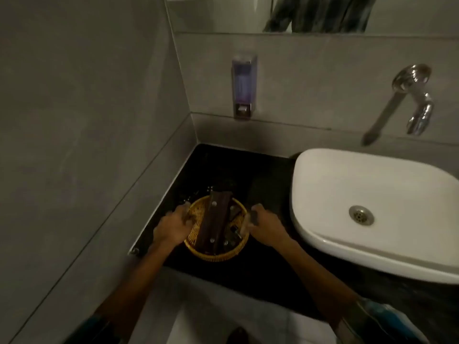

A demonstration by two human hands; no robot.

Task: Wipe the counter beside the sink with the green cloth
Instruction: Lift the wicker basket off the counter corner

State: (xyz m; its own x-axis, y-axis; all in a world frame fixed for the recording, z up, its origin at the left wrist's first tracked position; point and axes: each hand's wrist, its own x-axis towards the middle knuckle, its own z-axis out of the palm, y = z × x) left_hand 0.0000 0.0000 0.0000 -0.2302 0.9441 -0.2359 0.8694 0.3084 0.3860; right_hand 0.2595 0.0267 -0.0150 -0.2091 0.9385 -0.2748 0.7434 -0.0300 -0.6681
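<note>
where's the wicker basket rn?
Head view: the wicker basket sits on the black counter left of the white sink, near the front edge, held between the left hand and right hand.

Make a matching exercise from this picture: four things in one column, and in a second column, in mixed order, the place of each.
Things:
1. basket
2. sink
3. soap dispenser
4. tap

Places:
A. on the wall above the sink
B. on the right side of the counter
C. between the left hand and right hand
D. on the wall above the counter's back edge

Pairs: 1-C, 2-B, 3-D, 4-A
</note>
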